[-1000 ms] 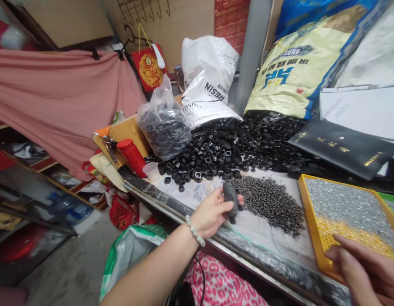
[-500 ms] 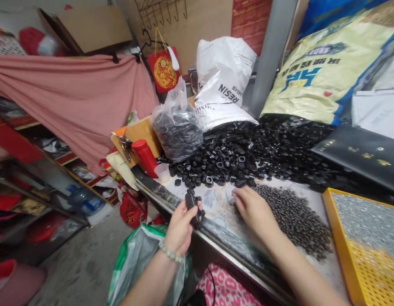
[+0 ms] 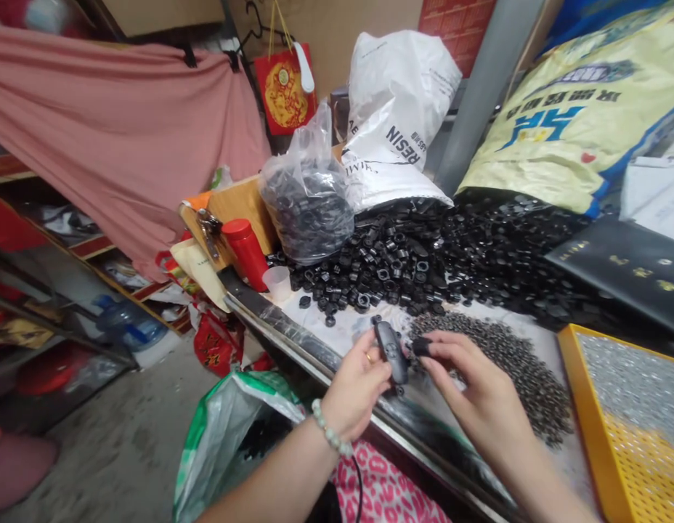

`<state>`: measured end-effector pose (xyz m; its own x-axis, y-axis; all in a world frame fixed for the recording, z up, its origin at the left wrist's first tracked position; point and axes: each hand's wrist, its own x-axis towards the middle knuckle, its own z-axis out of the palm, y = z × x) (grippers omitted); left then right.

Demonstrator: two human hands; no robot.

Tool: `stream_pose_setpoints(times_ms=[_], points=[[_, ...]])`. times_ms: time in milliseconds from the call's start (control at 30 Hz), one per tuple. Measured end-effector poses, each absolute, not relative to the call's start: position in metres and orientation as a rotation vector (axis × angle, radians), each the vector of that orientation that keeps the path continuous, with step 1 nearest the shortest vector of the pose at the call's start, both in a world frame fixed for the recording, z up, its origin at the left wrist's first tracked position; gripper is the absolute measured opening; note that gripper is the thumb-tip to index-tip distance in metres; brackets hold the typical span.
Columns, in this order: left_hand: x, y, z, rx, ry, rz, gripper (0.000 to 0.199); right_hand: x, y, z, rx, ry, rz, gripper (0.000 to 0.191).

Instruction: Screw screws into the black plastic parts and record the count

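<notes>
My left hand (image 3: 359, 375), with a ring and a bead bracelet, is closed on a long black plastic part (image 3: 392, 354) with small knobs at its ends. Close to its right side, my right hand (image 3: 468, 367) pinches a small black plastic piece (image 3: 421, 346) between thumb and fingers. Whether the two pieces touch I cannot tell. Beyond my hands lies a heap of black ring-shaped plastic parts (image 3: 378, 265). A pile of small dark metallic pieces (image 3: 525, 374) spreads on the table behind and right of my right hand.
A yellow perforated tray (image 3: 625, 443) holding small clear pieces stands at the right. Along the back are a clear bag of black parts (image 3: 309, 207), a white resin sack (image 3: 394, 116), a red jar (image 3: 244, 250) and a small plastic cup (image 3: 277, 282). A green-edged sack (image 3: 206, 428) opens below the table edge.
My left hand has moved right and turned the long black part. My right hand has come from the table to beside it, now with a small black piece in its fingers. The view has shifted.
</notes>
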<state>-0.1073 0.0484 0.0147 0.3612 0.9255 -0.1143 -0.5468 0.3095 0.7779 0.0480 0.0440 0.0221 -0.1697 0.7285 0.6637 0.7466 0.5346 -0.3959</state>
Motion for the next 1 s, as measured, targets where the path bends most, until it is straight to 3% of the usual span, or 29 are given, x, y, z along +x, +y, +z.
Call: stream_pose_setpoints(times_ms=[100, 200, 567, 1000], points=[[-0.084, 0.042, 0.015, 0.826, 0.594, 1.020, 0.064, 0.053, 0.014, 0.023, -1.245, -1.854, -0.062, 0.019], [-0.069, 0.035, 0.015, 1.003, 0.566, 1.002, 0.068, 0.060, 0.000, 0.021, -1.312, -1.817, -0.148, 0.030], [-0.049, 0.011, 0.015, 1.529, 0.794, 0.972, 0.063, 0.087, -0.021, 0.016, -1.349, -1.742, -0.218, 0.018], [-0.029, -0.001, 0.021, 1.910, 0.958, 0.875, 0.065, 0.094, -0.034, 0.018, -1.544, -1.522, -0.062, 0.021]])
